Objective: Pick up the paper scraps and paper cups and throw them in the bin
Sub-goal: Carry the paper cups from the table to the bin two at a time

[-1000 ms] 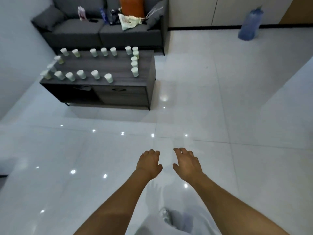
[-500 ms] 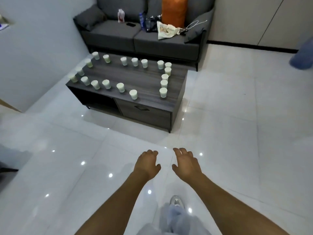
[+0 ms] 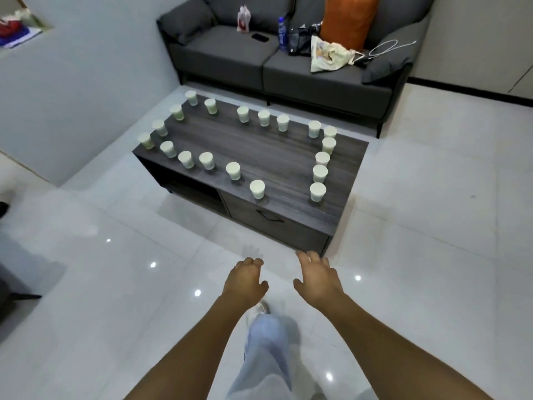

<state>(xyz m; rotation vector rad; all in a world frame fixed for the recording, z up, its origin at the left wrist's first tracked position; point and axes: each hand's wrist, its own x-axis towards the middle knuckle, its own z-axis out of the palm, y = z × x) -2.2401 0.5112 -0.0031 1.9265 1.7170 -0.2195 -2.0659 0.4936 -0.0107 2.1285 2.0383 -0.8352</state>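
Head view: both arms reach fwd over a glossy white tile floor (image 3: 432, 226). Left hand (image 3: 245, 280) is released, fingers loosely bent, holding nothing. Right hand (image 3: 315, 280) also released, fingers spread and relaxed, nothing in it. The two hands sit side by side w/ a gap between them, well short of the cups.

Paper cups (image 3: 257, 189) stand upright on a dark wood worktop (image 3: 259, 151), approx. a ring along its edges: a row near the back edge, a row near the front edge, a column down the right end, a cluster at the left corner. Middle of the worktop is bare wood. Nearest cups stand just beside the front edge, above a drawer (image 3: 277, 226).

Open floor lies between hands and worktop, & wide to the right. Grey sofa (image 3: 225, 56) stands behind the worktop, w/ a narrow strip of floor between. Orange cushion (image 3: 349, 18), cloth bag (image 3: 328, 54), bottle (image 3: 282, 33) lie on it.
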